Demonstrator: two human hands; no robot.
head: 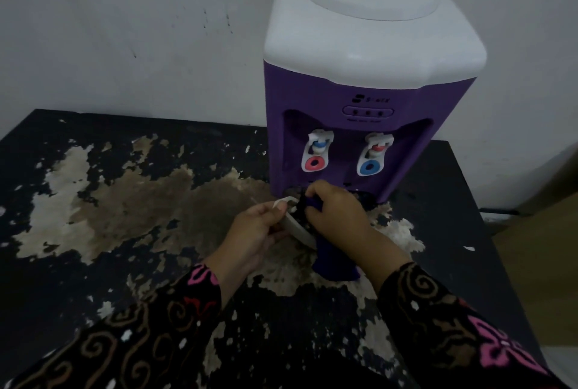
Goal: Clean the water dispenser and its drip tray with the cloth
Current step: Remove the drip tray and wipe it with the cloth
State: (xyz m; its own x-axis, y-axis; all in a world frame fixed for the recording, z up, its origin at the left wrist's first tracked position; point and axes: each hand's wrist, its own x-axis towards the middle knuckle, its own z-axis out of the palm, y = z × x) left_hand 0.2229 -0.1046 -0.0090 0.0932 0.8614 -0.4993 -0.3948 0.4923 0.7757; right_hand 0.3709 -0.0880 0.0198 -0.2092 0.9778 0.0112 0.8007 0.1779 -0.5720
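Note:
A purple water dispenser (369, 98) with a white top stands on the table against the wall, its two white taps facing me. In front of it my left hand (255, 234) grips the white drip tray (295, 229) by its left edge, tilted and lifted off the table. My right hand (336, 212) is closed on a dark purple cloth (333, 266) and presses it into the tray. The cloth's loose end hangs down below the tray. Most of the tray is hidden by my hands and the cloth.
The black table (93, 201) has large patches of peeled, brownish surface. A white wall (140, 29) with small dark marks runs behind it. The table's right edge lies near the dispenser, with floor (538, 263) beyond.

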